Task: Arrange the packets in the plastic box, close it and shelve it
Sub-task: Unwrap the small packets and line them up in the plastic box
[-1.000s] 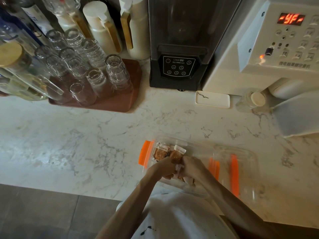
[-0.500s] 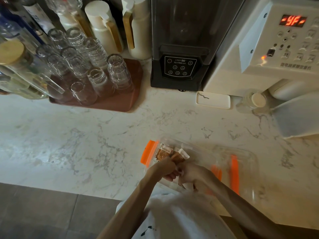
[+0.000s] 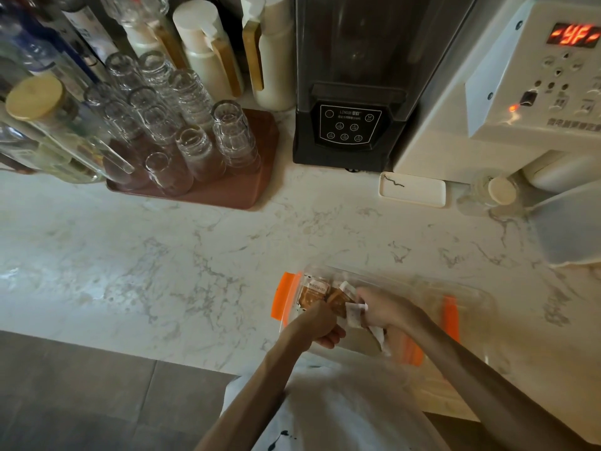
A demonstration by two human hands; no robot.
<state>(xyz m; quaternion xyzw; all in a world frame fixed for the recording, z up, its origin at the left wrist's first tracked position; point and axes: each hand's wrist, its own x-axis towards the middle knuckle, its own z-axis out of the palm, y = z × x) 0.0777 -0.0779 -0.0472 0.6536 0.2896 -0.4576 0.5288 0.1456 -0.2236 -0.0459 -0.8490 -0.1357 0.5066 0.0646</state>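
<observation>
A clear plastic box [image 3: 328,271] with orange clips [image 3: 282,299] sits on the marble counter near its front edge. Brown packets [image 3: 313,293] with white tops lie in its left end. Both my hands are inside the box. My left hand [image 3: 320,323] curls over the packets at the near side. My right hand [image 3: 385,309] pinches a white-edged packet [image 3: 353,315] between its fingers. To the right lies the clear lid [image 3: 471,307] with an orange clip [image 3: 450,315], partly behind my right forearm.
A brown tray [image 3: 227,193] of upturned glasses stands at the back left, with bottles behind it. A black appliance [image 3: 351,125] and a white machine [image 3: 520,92] line the back. A small white dish [image 3: 412,189] and a translucent container [image 3: 569,229] sit at the right.
My right hand has shifted right and lifted slightly with a white-edged packet between its fingers. My left hand stays over the packets at the near side.
</observation>
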